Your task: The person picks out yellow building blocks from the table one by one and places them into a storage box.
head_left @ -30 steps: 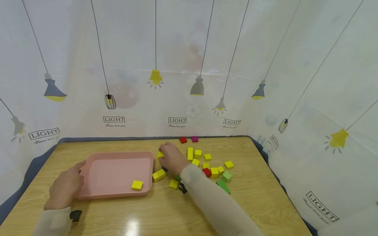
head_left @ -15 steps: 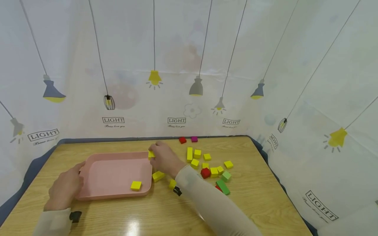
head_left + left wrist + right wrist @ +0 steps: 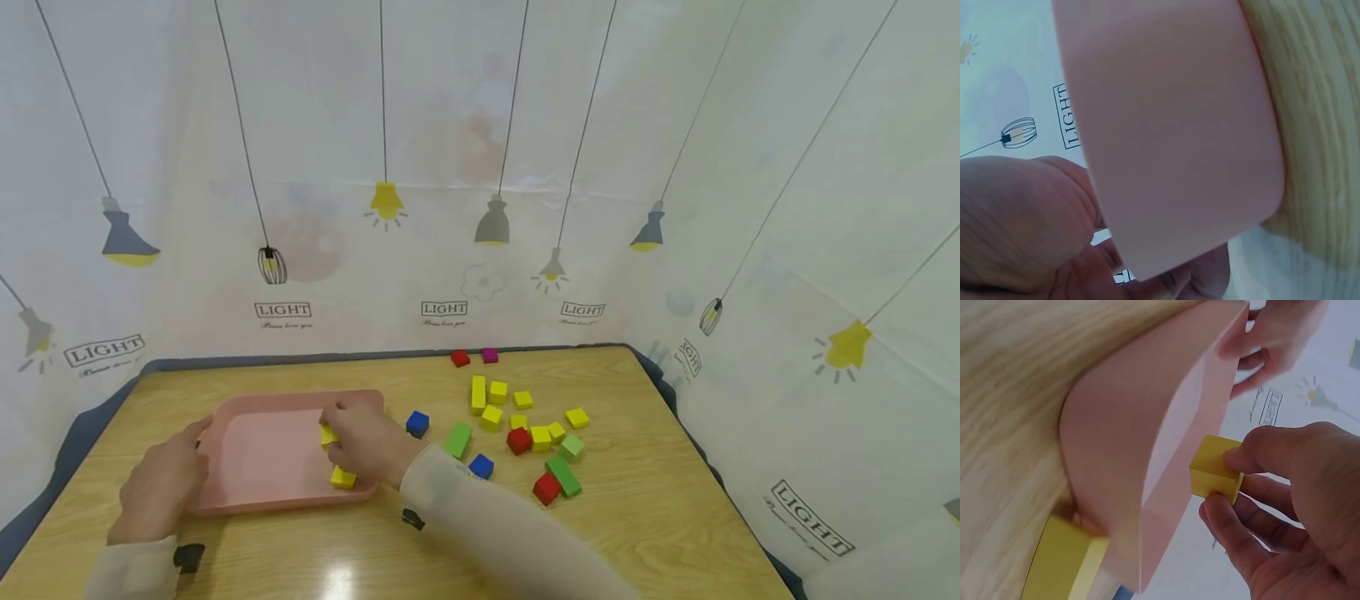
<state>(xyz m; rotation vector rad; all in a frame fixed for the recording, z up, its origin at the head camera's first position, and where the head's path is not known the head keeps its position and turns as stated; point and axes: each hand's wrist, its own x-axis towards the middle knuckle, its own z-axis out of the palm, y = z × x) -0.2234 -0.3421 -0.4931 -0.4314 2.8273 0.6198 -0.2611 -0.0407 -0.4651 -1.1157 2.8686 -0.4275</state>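
Note:
My left hand (image 3: 163, 473) grips the left wall of a shallow pink tray (image 3: 258, 450), thumb over the rim and fingers outside, as the right wrist view shows. Between thumb and fingertips my right hand (image 3: 371, 442) pinches a small yellow block (image 3: 1215, 467), held over the right half of the tray. Another yellow block (image 3: 343, 477) lies on the tray floor just below that hand. A longer yellow block (image 3: 1063, 562) rests on the table against the tray's outer wall; in the head view the right hand and sleeve cover it.
Right of the tray lie scattered yellow blocks (image 3: 491, 417), blue blocks (image 3: 417, 423), green blocks (image 3: 562, 476) and red blocks (image 3: 519, 441). A magenta block (image 3: 490, 356) sits near the wooden table's (image 3: 645, 517) back edge. A printed white curtain (image 3: 450, 250) surrounds the table.
My right hand has carried the pinched yellow block leftward from the table, past the tray's right rim, to above the tray. Blue and green blocks come into sight behind it. The left hand stays put.

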